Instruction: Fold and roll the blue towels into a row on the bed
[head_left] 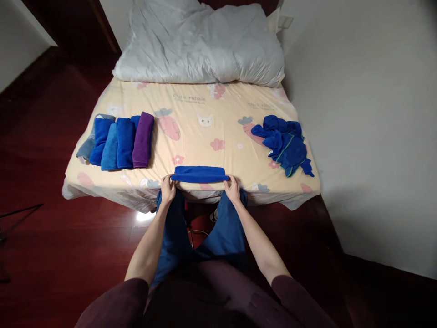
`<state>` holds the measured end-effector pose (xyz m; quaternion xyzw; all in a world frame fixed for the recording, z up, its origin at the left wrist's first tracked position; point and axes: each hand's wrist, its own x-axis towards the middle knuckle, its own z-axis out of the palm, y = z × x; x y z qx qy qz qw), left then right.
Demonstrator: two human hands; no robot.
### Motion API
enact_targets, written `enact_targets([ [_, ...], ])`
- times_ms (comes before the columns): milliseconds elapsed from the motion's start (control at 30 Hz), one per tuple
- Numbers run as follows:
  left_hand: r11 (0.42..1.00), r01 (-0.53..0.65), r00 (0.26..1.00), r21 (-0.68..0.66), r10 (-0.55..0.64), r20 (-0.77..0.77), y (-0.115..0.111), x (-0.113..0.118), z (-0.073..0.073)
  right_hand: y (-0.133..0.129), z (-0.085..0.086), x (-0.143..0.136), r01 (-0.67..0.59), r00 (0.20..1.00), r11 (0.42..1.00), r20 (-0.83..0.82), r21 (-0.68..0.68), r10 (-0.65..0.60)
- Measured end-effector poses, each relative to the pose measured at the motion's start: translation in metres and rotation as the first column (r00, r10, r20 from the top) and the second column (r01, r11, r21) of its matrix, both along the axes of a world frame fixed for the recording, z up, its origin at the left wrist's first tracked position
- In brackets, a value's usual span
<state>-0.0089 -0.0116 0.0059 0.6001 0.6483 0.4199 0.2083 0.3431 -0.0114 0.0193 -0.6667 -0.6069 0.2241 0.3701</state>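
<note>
While the left hand (168, 189) pinches an oblong blue cloth (200, 174) at nine o'clock, the right hand (232, 189) pinches at three. Rumpled blue fabric (290, 151) lies toward two.

Dark plum top (218, 280) and blue trousers (221, 232)
The sleeves (116, 300) are plain and of elbow length; both forearms (146, 246) are bare, and the trousers look loose.

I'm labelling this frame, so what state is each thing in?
Blue cloth: folded into a narrow strip
Left hand: gripping the cloth's left end
Right hand: gripping the cloth's right end
Row of cloths: rolled or folded
Blue pile: crumpled
Patterned sheet: spread out
Pale bedding: plump, wrinkled
</note>
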Motion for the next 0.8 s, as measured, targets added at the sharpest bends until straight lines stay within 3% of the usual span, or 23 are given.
enact_targets([
  [133,0.994,-0.092,0.996,-0.057,0.092,-0.001,0.0,0.001,-0.002,0.001,-0.005,0.0,0.041,0.999,0.998,0.007,-0.047,-0.041],
  [333,0.982,-0.169,0.986,-0.086,0.168,-0.019,-0.002,0.006,0.007,0.001,-0.005,-0.001,0.041,0.999,0.998,-0.02,-0.053,-0.042],
  [800,0.979,-0.17,0.985,-0.11,0.166,-0.047,0.0,0.006,0.004,0.0,0.0,-0.004,0.077,0.997,0.988,0.037,-0.134,-0.072],
])
